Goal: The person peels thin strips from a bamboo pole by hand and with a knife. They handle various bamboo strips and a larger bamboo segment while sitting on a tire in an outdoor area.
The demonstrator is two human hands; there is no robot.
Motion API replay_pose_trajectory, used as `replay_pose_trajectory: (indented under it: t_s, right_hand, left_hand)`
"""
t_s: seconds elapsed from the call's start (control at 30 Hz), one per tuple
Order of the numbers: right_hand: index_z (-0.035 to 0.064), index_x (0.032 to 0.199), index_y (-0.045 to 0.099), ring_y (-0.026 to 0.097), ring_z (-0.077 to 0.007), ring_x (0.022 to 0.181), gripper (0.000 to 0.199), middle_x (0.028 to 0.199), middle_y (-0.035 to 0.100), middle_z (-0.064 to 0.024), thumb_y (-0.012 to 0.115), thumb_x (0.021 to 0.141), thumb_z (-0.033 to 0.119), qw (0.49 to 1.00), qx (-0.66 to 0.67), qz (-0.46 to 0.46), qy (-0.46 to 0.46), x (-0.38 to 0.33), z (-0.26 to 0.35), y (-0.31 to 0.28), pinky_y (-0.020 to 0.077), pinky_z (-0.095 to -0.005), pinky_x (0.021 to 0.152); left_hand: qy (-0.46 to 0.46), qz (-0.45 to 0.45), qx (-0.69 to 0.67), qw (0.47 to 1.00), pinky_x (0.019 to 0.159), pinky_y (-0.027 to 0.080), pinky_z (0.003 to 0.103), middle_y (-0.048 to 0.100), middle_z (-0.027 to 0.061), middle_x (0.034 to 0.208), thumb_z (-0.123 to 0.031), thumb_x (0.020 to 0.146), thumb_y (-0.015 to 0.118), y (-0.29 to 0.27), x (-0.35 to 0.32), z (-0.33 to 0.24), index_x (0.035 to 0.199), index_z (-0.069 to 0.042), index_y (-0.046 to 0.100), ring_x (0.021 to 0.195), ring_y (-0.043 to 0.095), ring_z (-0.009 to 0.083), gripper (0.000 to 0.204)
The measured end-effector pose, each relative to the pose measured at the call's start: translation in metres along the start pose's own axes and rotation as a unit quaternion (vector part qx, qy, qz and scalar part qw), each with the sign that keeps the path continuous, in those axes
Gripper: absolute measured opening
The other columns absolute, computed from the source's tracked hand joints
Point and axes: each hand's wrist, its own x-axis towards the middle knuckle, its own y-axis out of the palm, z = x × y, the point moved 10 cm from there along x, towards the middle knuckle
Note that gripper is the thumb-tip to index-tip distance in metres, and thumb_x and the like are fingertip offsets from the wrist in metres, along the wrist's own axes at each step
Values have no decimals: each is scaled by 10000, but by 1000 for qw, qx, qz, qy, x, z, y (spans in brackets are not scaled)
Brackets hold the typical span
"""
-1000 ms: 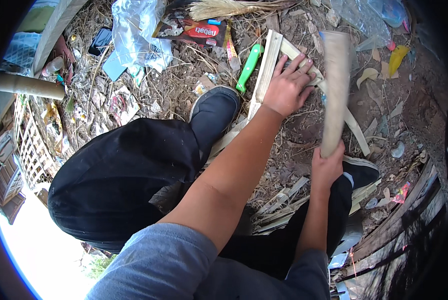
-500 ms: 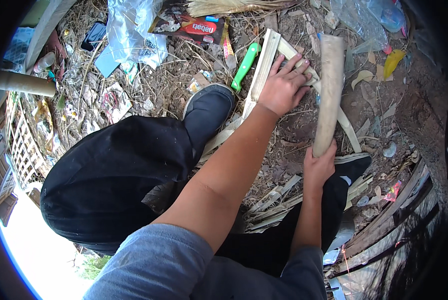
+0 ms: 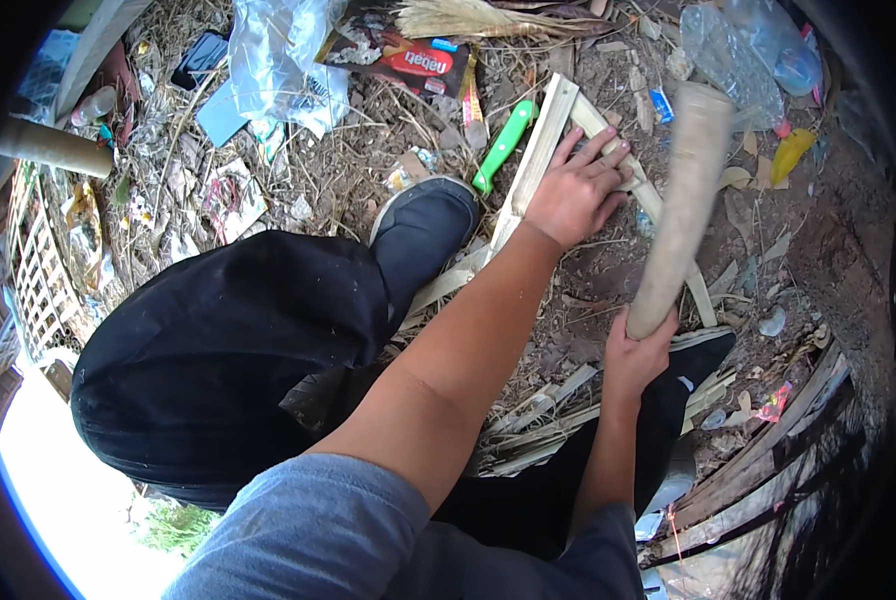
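My left hand [image 3: 575, 188] presses flat on two pale bamboo slats [image 3: 539, 152] that meet in a corner on the dirt. My right hand [image 3: 636, 348] grips the lower end of a thick wooden club [image 3: 680, 207], which is raised and tilted over the slats. A green-handled knife [image 3: 503, 147] lies just left of the slats. My dark shoe [image 3: 423, 232] rests beside them, toe toward the slats.
Split bamboo strips [image 3: 553, 415] lie piled near my right leg. Clear plastic bags [image 3: 280, 62], a snack wrapper [image 3: 393, 50], a dry grass broom [image 3: 478, 18] and bottles [image 3: 758, 50] litter the ground. A woven lattice [image 3: 33, 280] stands at left, planks [image 3: 768, 470] at lower right.
The club has swung from nearly upright to a lower tilt toward the slats. My left hand stays pressed on the slats. The view has shifted slightly.
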Motion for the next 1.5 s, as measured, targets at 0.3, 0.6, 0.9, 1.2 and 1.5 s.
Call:
replay_pose_trajectory:
  t_s: [0.3, 0.6, 0.9, 1.2, 1.5]
  right_hand:
    - [5, 1300, 469, 670, -443, 895, 623, 1083, 655, -245, 749, 782, 208, 1000, -21, 5, 22, 9, 0, 7, 551, -494, 743]
    - [27, 1272, 488, 661, -429, 904, 566, 1110, 628, -210, 730, 792, 203, 994, 16, -90, -53, -6, 9, -13, 560, -486, 698]
    - [38, 1267, 489, 663, -429, 893, 551, 1099, 629, -216, 731, 796, 188, 993, 18, -114, -25, 4, 1, -11, 559, -488, 696]
    - [21, 1263, 498, 672, -421, 902, 569, 1066, 652, -213, 747, 783, 197, 997, -16, -58, -44, 6, 9, -12, 559, -488, 708]
    - [18, 1281, 482, 661, -426, 905, 581, 1115, 624, -214, 735, 790, 195, 996, -10, -82, -35, 20, 3, -3, 556, -489, 711]
  left_hand:
    - [5, -19, 2, 1000, 1163, 270, 503, 646, 45, 1308, -197, 803, 753, -3, 3, 5, 1057, -109, 724, 1372, 458, 260, 270]
    - [-11, 0, -6, 1000, 1172, 267, 498, 641, 40, 1316, -185, 791, 764, -1, -15, 3, 1070, -115, 718, 1374, 459, 253, 292]
    - [17, -20, 2, 1000, 1171, 263, 495, 658, 49, 1281, -205, 800, 760, 0, 3, 2, 1049, -112, 721, 1373, 459, 262, 270]
    - [2, -10, 4, 1000, 1167, 269, 497, 648, 53, 1300, -198, 798, 751, -6, -5, 9, 1021, -109, 714, 1357, 474, 267, 243]
    - [14, -20, -1, 1000, 1167, 272, 497, 650, 38, 1298, -196, 794, 757, 0, 6, 3, 1042, -107, 721, 1372, 459, 255, 266]
